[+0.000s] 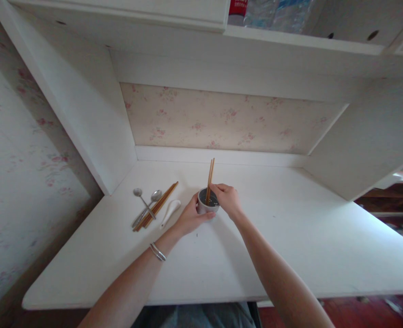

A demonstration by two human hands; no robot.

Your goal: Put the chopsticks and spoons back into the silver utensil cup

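My left hand (191, 216) is wrapped round the side of a small round utensil holder (206, 210), light outside and dark inside, standing on the white desk. In my right hand (226, 196) is a pair of wooden chopsticks (211, 175), pinched between the fingers. Their lower ends are inside the holder and their upper ends stick up, nearly upright. Left of my left hand lie a white soup spoon (171, 212), several more wooden chopsticks (165, 199) in a bundle, and two metal spoons (156, 196), one crossing over the bundle.
The white desk (283, 246) has a raised back strip and side panels. Overhead runs a white shelf (174, 50) holding clear plastic bottles (272, 13) and a red-labelled one (237, 10). Floral wallpaper (221, 116) covers the wall behind.
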